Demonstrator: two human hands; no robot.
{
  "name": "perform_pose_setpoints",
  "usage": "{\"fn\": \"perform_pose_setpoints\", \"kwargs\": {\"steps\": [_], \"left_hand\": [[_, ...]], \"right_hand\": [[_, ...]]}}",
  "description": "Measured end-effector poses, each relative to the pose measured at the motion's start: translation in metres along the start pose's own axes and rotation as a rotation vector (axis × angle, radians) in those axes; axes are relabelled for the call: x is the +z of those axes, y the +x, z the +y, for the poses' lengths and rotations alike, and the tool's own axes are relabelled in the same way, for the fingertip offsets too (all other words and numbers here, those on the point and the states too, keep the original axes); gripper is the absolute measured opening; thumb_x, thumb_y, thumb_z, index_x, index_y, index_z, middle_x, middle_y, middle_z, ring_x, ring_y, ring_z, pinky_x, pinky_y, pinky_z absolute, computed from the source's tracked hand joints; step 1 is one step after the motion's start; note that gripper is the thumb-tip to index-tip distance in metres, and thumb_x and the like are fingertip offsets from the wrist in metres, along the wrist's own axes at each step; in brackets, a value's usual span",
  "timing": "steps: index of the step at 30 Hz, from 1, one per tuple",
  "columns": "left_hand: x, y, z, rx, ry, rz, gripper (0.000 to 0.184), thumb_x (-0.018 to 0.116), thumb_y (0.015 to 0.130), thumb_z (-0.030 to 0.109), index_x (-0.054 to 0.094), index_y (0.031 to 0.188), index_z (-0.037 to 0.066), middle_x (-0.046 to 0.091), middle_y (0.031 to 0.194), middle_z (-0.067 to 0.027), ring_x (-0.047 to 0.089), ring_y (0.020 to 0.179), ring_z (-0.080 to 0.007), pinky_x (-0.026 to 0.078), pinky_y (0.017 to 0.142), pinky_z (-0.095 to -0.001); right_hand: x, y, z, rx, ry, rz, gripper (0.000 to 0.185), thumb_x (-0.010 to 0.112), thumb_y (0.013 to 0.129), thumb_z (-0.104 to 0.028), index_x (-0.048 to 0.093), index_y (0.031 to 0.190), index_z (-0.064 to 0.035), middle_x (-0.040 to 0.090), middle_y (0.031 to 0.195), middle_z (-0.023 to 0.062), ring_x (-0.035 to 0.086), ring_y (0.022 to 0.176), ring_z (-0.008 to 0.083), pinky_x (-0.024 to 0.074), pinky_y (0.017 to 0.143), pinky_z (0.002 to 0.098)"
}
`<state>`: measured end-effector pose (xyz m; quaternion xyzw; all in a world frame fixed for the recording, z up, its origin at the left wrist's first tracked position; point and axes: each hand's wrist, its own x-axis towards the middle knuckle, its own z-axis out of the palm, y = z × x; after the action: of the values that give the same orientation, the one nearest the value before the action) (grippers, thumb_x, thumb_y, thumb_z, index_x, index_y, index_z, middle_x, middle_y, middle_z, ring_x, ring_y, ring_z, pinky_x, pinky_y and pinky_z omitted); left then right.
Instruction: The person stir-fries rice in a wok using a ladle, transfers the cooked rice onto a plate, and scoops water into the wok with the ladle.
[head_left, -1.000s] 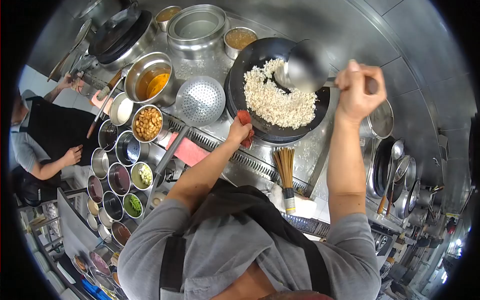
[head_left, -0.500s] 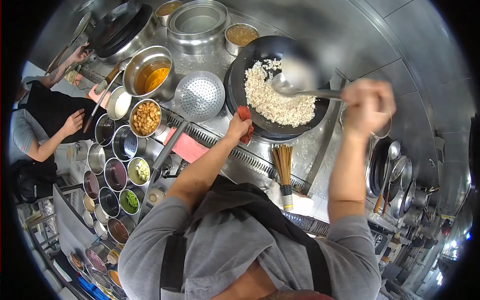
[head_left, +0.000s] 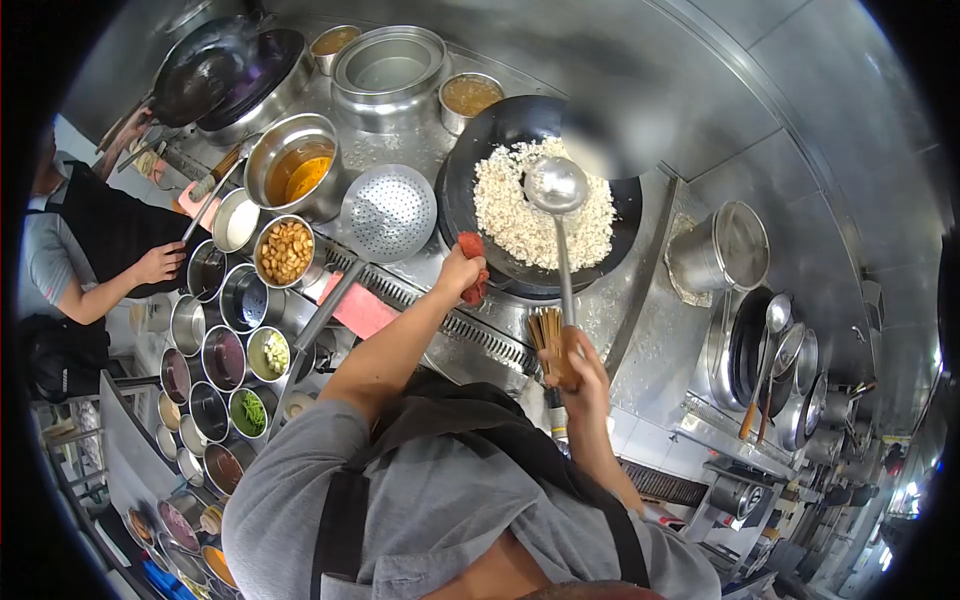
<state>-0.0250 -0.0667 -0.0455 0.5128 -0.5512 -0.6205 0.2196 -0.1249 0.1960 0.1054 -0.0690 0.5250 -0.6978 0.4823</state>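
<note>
A black wok sits on the stove with a spread of pale, rice-like grains in it. At its near-left rim my left hand is closed around a folded red cloth; whether the wok's edge or handle is inside the cloth is hidden. My right hand grips the wooden handle of a metal ladle, whose rounded bowl is over the grains. Just left of that hand, a bamboo brush is partly covered. A blurred patch hides the wok's far right side.
Left of the wok lie a perforated strainer, a pot of orange oil and a bowl of fried pieces. Several ingredient pots stand below. A metal pot is at right. At far left another person handles a wok.
My right hand has swung down and left toward my body with the ladle, which now points away from me. My left hand keeps the cloth. The other person's wok has come into view.
</note>
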Motion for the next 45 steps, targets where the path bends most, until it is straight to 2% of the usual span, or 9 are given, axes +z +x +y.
{"fn": "perform_pose_setpoints", "kwargs": {"steps": [3, 9, 11, 17, 28, 31, 40, 42, 45], "left_hand": [[-0.001, -0.005, 0.006, -0.090, -0.176, -0.080, 0.027, 0.059, 0.075, 0.011, 0.054, 0.100, 0.000, 0.065, 0.080, -0.0147, 0.065, 0.063, -0.0197, 0.052, 0.056, -0.0339], [-0.001, 0.013, -0.012, -0.034, -0.041, -0.069, 0.022, 0.057, 0.076, 0.014, 0.057, 0.095, 0.002, 0.066, 0.080, -0.0148, 0.064, 0.062, -0.0210, 0.051, 0.057, -0.0360], [-0.001, 0.000, -0.001, -0.080, -0.082, -0.084, 0.024, 0.058, 0.076, 0.016, 0.058, 0.095, 0.002, 0.067, 0.081, -0.0155, 0.066, 0.065, -0.0219, 0.052, 0.061, -0.0358], [0.006, 0.016, -0.022, -0.099, -0.047, 0.008, 0.025, 0.058, 0.077, 0.016, 0.058, 0.097, 0.001, 0.068, 0.081, -0.0134, 0.068, 0.068, -0.0212, 0.053, 0.064, -0.0349], [0.007, 0.003, -0.002, -0.047, -0.093, 0.056, 0.007, 0.054, 0.074, 0.010, 0.057, 0.078, 0.004, 0.060, 0.064, -0.0072, 0.058, 0.054, -0.0176, 0.046, 0.050, -0.0350], [0.003, -0.007, 0.013, -0.063, -0.035, 0.015, 0.017, 0.056, 0.076, 0.013, 0.059, 0.088, 0.002, 0.065, 0.070, -0.0109, 0.066, 0.060, -0.0213, 0.051, 0.055, -0.0363], [0.008, -0.018, 0.015, -0.165, -0.448, -0.115, 0.009, 0.055, 0.076, 0.003, 0.051, 0.084, 0.001, 0.057, 0.069, -0.0107, 0.055, 0.049, -0.0233, 0.047, 0.042, -0.0387], [0.012, -0.075, 0.035, -0.141, -0.417, -0.156, 0.005, 0.051, 0.077, 0.007, 0.053, 0.072, 0.007, 0.052, 0.060, -0.0071, 0.049, 0.043, -0.0204, 0.039, 0.038, -0.0334], [-0.007, -0.197, 0.075, -0.185, -0.659, -0.149, 0.013, 0.048, 0.078, 0.003, 0.047, 0.085, 0.013, 0.043, 0.058, 0.0005, 0.043, 0.044, -0.0136, 0.033, 0.037, -0.0307]], "right_hand": [[-0.002, 0.046, 0.014, 0.152, -0.086, -0.007, 0.029, 0.058, 0.078, -0.010, 0.050, 0.104, 0.0001, 0.065, 0.077, 0.0144, 0.050, 0.042, 0.0181, 0.0406, 0.038, 0.0287], [-0.047, 0.032, 0.011, -0.139, -0.759, 0.105, 0.055, 0.057, 0.081, -0.003, 0.043, 0.134, -0.0006, 0.062, 0.071, 0.0111, 0.056, 0.047, 0.0212, 0.0445, 0.044, 0.0326], [-0.092, 0.029, 0.019, -0.648, -1.230, 0.080, 0.068, 0.056, 0.084, -0.002, 0.029, 0.146, -0.0040, 0.058, 0.067, 0.0106, 0.057, 0.053, 0.0246, 0.0490, 0.054, 0.0368], [-0.149, 0.058, -0.001, -0.375, -1.622, 0.066, 0.068, 0.058, 0.083, -0.004, 0.033, 0.145, -0.0121, 0.058, 0.068, 0.0193, 0.059, 0.060, 0.0353, 0.0470, 0.061, 0.0442], [-0.038, 0.083, -0.012, -0.287, -1.603, 0.174, 0.063, 0.060, 0.087, -0.015, 0.034, 0.144, -0.0133, 0.065, 0.087, 0.0241, 0.063, 0.083, 0.0419, 0.0478, 0.073, 0.0476], [-0.050, 0.068, -0.013, -0.323, -1.559, -0.079, 0.056, 0.057, 0.090, -0.022, 0.038, 0.141, -0.0128, 0.066, 0.096, 0.0231, 0.062, 0.091, 0.0433, 0.0485, 0.079, 0.0498], [-0.162, -0.051, -0.057, -0.091, -1.562, 0.089, 0.055, 0.063, 0.087, -0.016, 0.044, 0.139, -0.0138, 0.065, 0.085, 0.0237, 0.064, 0.079, 0.0404, 0.0498, 0.071, 0.0447], [-0.145, -0.068, -0.080, -0.462, -1.602, 0.001, 0.052, 0.061, 0.087, -0.010, 0.047, 0.137, -0.0092, 0.054, 0.064, 0.0194, 0.050, 0.052, 0.0316, 0.0456, 0.056, 0.0356], [-0.143, -0.155, -0.136, -0.366, -1.689, -0.066, 0.051, 0.064, 0.083, -0.006, 0.052, 0.132, -0.0062, 0.048, 0.060, 0.0143, 0.045, 0.050, 0.0271, 0.0416, 0.054, 0.0337]]}}
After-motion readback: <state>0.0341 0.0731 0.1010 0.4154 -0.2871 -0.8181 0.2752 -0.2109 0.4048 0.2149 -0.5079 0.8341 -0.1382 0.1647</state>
